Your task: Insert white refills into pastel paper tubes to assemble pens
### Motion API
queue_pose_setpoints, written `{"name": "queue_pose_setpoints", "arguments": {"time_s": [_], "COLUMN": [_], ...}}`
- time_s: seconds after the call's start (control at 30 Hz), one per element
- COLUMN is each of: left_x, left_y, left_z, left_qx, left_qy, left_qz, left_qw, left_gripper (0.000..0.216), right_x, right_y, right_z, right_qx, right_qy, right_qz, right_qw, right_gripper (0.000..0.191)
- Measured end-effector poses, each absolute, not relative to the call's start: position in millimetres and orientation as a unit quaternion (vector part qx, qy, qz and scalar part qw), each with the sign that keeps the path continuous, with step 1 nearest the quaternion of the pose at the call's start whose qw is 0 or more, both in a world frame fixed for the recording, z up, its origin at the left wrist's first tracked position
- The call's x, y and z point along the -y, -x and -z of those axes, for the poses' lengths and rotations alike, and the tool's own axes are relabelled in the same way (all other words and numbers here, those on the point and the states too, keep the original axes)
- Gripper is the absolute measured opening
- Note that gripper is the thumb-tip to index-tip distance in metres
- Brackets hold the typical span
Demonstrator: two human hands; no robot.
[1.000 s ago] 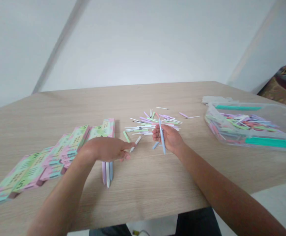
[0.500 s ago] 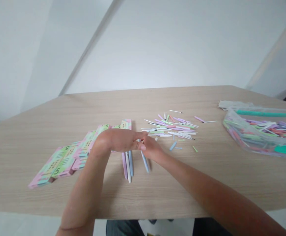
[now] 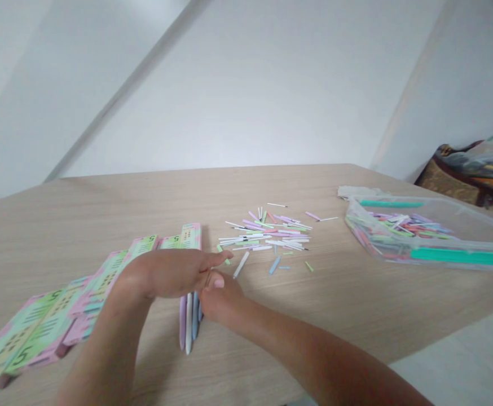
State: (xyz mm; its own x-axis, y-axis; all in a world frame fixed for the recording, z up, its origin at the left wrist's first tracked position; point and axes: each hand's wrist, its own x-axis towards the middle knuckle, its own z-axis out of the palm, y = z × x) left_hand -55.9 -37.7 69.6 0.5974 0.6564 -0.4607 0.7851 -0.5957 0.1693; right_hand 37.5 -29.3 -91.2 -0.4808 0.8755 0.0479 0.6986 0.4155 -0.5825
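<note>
My left hand point(image 3: 170, 273) reaches in from the left with its fingers stretched out flat, hovering over the top ends of a short row of pastel pens point(image 3: 188, 327) lying side by side: purple, white and light blue. My right hand point(image 3: 220, 298) is curled shut right beside that row, under the left fingertips, pinching the light blue pen point(image 3: 196, 318) at the row's right edge. Its fingertips are partly hidden by the left hand.
Beyond the hands a scatter of loose pen parts point(image 3: 267, 234) covers the wooden table point(image 3: 102, 203). Pink-and-green boxes point(image 3: 102, 279) lie in a line at the left. A clear bag point(image 3: 424, 248) of coloured pens sits at the right; floor shows past the near right edge.
My right hand carried a light blue pen from the loose pile down and left to the row of pens. My left hand stayed over the row. The camera view shifted.
</note>
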Motion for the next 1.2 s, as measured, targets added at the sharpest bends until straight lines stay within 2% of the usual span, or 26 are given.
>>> {"name": "queue_pose_setpoints", "arguments": {"time_s": [0.13,0.2,0.23,0.37,0.53,0.6,0.7,0.83,1.0,1.2], "left_x": [36.5,32.7,30.4,23.4,25.1,25.3,21.8,15.0,12.2,12.0], "left_y": [54.6,51.7,49.6,38.2,27.5,25.5,22.6,16.5,7.3,0.1], "left_z": [-70.6,-65.7,-62.0,-47.8,-42.4,-40.9,-36.4,-28.4,-18.7,-12.4], "left_qx": [-0.400,-0.406,-0.407,-0.390,-0.398,-0.406,-0.416,-0.408,-0.411,-0.408], "left_qy": [-0.877,-0.875,-0.875,-0.867,-0.851,-0.845,-0.837,-0.828,-0.818,-0.818], "left_qz": [0.184,0.184,0.182,0.198,0.219,0.221,0.230,0.254,0.276,0.299], "left_qw": [0.191,0.187,0.188,0.240,0.263,0.269,0.271,0.288,0.294,0.274], "left_gripper": [0.058,0.058,0.057,0.051,0.051,0.053,0.055,0.059,0.061,0.059], "right_x": [19.6,12.6,9.2,-0.7,-5.3,-7.0,-13.8,-34.4,-66.2,-93.0], "right_y": [-103.1,-150.2,-172.3,-223.9,-214.9,-212.5,-230.4,-287.3,-342.1,-351.7], "right_z": [86.3,82.3,80.9,85.9,99.4,96.9,87.9,79.8,76.3,92.7], "right_qx": [0.836,0.860,0.866,0.888,0.897,0.882,0.810,0.655,0.643,0.637], "right_qy": [0.522,0.500,0.492,0.453,0.427,0.444,0.522,0.652,0.678,0.708], "right_qz": [-0.060,0.036,0.046,0.052,0.081,0.093,0.080,0.011,0.011,0.004], "right_qw": [0.156,0.092,0.080,0.052,0.074,0.128,0.255,0.381,0.355,0.304], "right_gripper": [0.029,0.023,0.021,0.015,0.019,0.015,0.011,0.024,0.024,0.025]}}
